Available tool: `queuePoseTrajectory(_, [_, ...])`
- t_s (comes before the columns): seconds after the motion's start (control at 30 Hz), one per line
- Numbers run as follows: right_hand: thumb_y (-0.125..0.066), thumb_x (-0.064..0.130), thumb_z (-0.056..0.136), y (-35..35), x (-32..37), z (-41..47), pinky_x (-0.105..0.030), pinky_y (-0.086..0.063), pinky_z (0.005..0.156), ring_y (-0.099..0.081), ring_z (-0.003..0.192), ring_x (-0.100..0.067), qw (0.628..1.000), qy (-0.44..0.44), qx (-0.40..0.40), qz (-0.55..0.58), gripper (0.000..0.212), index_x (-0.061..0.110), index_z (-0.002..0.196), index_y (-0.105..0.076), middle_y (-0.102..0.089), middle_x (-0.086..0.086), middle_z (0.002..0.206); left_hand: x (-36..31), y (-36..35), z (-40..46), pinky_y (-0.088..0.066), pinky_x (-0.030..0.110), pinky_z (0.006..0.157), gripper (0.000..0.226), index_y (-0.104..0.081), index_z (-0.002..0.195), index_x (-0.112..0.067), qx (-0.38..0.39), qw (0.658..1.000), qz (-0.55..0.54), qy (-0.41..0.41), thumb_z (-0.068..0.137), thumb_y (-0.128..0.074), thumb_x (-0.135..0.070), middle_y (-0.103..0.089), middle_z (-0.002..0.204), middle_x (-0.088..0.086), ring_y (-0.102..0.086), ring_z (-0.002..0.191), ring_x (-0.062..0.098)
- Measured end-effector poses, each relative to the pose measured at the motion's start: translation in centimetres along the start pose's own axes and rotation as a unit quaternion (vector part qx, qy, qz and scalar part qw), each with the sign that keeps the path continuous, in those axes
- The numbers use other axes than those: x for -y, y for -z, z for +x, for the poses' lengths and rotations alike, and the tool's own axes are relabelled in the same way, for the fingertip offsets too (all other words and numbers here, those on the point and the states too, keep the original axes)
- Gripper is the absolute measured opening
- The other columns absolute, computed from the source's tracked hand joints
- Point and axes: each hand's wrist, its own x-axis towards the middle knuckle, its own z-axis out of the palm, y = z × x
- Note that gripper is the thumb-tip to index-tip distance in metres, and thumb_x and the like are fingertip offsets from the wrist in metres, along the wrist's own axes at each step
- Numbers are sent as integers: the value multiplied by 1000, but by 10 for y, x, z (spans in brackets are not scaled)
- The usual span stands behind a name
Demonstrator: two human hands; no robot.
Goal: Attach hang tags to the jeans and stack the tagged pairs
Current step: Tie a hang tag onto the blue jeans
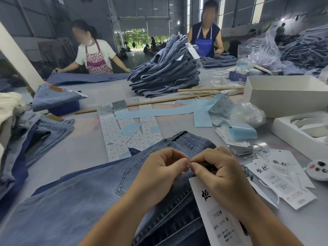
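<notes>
A pair of light blue jeans [88, 189] lies flat in front of me, back pocket up. My left hand [159, 173] and my right hand [218, 173] meet fingertip to fingertip over the waistband, pinching something small and thin there, likely the tag's string. A white hang tag [218, 217] printed "1103# M" lies on the jeans under my right wrist. Several loose hang tags [280, 176] rest on the table to the right. A tall stack of folded jeans [166, 71] stands at the table's far middle.
Strips of sticker labels [124, 128] and two wooden sticks [159, 102] lie mid-table. White boxes [284, 96] stand at the right, more jeans [35, 132] at the left. Two people work across the table, one in a floral apron [95, 57], one in a blue apron [204, 32].
</notes>
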Motion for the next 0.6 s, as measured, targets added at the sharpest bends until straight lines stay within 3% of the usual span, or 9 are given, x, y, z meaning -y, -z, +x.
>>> queuePoseTrajectory(0.13, [-69,32,85,-1,0,1,-35,-37,81,-50,89,-10,1000,9,14,-14,16,29,69,-69,-63,17,73,4,7,-1,-47,17,64,11,-71,84,-25,5,992,118,-34,94,-67,-22,-70,73,-9,-60,66,0])
queuePoseTrajectory(0.23, [-61,33,81,1,-2,2,-26,-36,79,-50,85,-11,1000,-4,24,12,18,25,65,-66,-61,12,71,8,6,-3,-48,25,68,14,-69,83,-26,30,988,147,-25,96,-63,-27,-69,73,-6,-58,68,4])
queuePoseTrajectory(0.3, [-61,30,80,3,-1,2,-16,-35,72,-51,82,-12,999,-13,20,42,19,23,63,-65,-60,10,68,10,1,-4,-47,20,64,16,-68,82,-25,31,992,123,-21,97,-62,-26,-67,70,-9,-57,66,2])
queuePoseTrajectory(0.4, [-62,27,79,3,-2,1,-12,-34,68,-52,80,-14,997,-26,26,73,19,20,62,-66,-59,8,66,13,-3,-4,-42,10,60,16,-68,81,-23,31,997,76,-14,96,-63,-24,-67,68,-13,-57,63,-2])
queuePoseTrajectory(0.5, [-61,25,77,7,-6,0,-21,-41,65,-54,66,-14,986,-59,18,153,19,19,59,-62,-57,3,62,15,0,-3,-43,14,57,22,-68,73,-24,24,999,23,24,95,-64,-21,-65,66,-8,-55,61,5])
queuePoseTrajectory(0.57, [-63,19,76,11,-9,-1,-30,-39,51,-48,51,-18,953,-127,-23,273,19,14,58,-59,-52,-2,54,15,4,-3,-42,18,55,23,-69,65,-22,6,993,-92,71,88,-65,-21,-61,64,0,-50,60,13])
queuePoseTrajectory(0.6, [-66,16,80,11,-11,-1,-28,-38,48,-47,49,-18,946,-139,-40,291,22,13,60,-60,-51,-3,53,13,6,-3,-42,18,55,23,-70,65,-22,13,990,-116,80,87,-66,-20,-61,64,1,-51,60,13])
